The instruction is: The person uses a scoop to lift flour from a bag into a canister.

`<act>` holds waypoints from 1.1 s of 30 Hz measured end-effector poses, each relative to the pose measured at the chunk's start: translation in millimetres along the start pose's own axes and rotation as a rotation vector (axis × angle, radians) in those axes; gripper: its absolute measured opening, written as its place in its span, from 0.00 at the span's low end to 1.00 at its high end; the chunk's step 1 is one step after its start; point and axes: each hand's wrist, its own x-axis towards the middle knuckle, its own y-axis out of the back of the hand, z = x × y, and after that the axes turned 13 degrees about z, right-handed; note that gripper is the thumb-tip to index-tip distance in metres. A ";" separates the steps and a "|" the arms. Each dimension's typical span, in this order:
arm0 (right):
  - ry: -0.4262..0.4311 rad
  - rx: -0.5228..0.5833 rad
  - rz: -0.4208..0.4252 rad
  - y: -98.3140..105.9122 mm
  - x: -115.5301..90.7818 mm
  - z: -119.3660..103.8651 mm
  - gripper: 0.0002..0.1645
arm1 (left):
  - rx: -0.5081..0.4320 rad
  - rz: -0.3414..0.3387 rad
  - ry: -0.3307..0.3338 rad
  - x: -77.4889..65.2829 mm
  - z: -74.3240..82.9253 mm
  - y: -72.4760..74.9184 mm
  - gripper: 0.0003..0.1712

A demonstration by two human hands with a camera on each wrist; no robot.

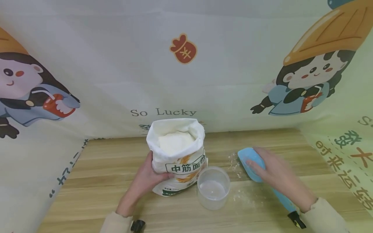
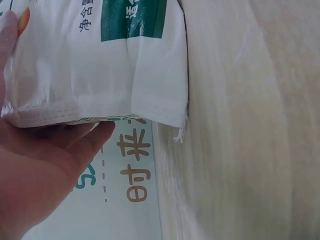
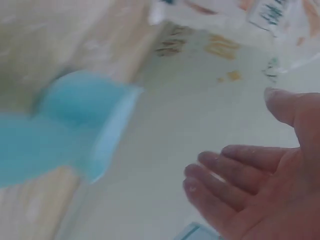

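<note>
A white flour bag (image 1: 186,168) stands upright with its top rolled open and white flour (image 1: 176,142) inside. My left hand (image 1: 148,176) grips its left side, thumb across the front; in the left wrist view, fingers reach behind the bag's edge (image 2: 100,95). Touching or close to the bag's right front is a clear plastic tub (image 1: 213,192). A light blue scoop (image 1: 250,163) lies at the right, its handle toward me. Over it is my right hand (image 1: 275,170); the right wrist view shows its fingers extended and apart from the blurred scoop (image 3: 85,125).
Spilled flour (image 1: 242,197) dusts the wooden tabletop (image 1: 110,181) between tub and scoop. A printed cloth (image 1: 227,64) hangs behind the table and along both sides, close behind the bag.
</note>
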 end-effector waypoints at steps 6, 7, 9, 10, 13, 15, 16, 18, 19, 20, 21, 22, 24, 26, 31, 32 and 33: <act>-0.036 -0.134 -0.038 -1.5 -27.8 32.2 0.42 | 0.008 -0.002 -0.019 0.6 -1.8 0.7 0.56; -0.041 -0.148 -0.042 -2.2 -31.4 36.7 0.42 | 0.009 -0.002 -0.018 0.4 -1.8 1.0 0.55; -0.040 -0.170 -0.047 -3.8 -37.0 45.7 0.40 | 0.018 0.003 -0.007 -0.5 -1.5 1.6 0.55; -0.047 -0.181 -0.057 -3.8 -39.2 49.0 0.39 | 0.024 0.005 -0.006 -0.9 -1.3 1.8 0.55; -0.069 -0.211 -0.112 -4.0 -42.9 58.2 0.37 | 0.042 0.015 0.008 -1.9 -1.0 1.6 0.54; -0.119 -0.198 -0.174 -4.0 -44.4 62.5 0.37 | 0.052 0.023 0.014 -2.1 0.0 0.9 0.55; -0.147 -0.187 -0.205 -4.2 -44.3 64.6 0.37 | 0.056 0.028 0.016 -2.3 0.6 0.5 0.55; -0.182 -0.158 -0.247 -5.6 -44.3 69.5 0.39 | 0.047 0.033 0.032 -2.2 2.6 -0.1 0.56; -0.198 -0.141 -0.258 -6.2 -44.2 71.3 0.40 | 0.039 0.035 0.040 -2.6 3.8 0.0 0.56; -0.210 -0.122 -0.266 -7.0 -44.4 73.1 0.42 | 0.034 0.037 0.044 -2.8 5.0 0.1 0.57; -0.209 -0.113 -0.269 -7.8 -44.4 75.0 0.44 | 0.029 0.039 0.045 -2.9 6.6 0.3 0.57; -0.209 -0.107 -0.271 -8.4 -44.4 76.8 0.44 | 0.027 0.043 0.047 -3.1 7.9 0.3 0.57; -0.210 -0.095 -0.265 -9.3 -44.7 78.7 0.44 | 0.028 0.049 0.045 -3.1 10.5 0.4 0.57; -0.205 -0.094 -0.254 -10.7 -45.5 79.7 0.39 | 0.033 0.055 0.044 -3.3 12.2 0.0 0.57; -0.201 -0.079 -0.201 -13.2 -47.5 76.2 0.15 | 0.005 0.055 0.043 -4.6 11.8 -1.5 0.56; -0.194 -0.077 -0.189 -13.5 -48.1 75.4 0.12 | -0.003 0.053 0.039 -5.0 11.3 -1.8 0.56; -0.192 -0.069 -0.176 -13.6 -48.6 74.5 0.10 | -0.010 0.052 0.033 -5.2 10.8 -1.9 0.56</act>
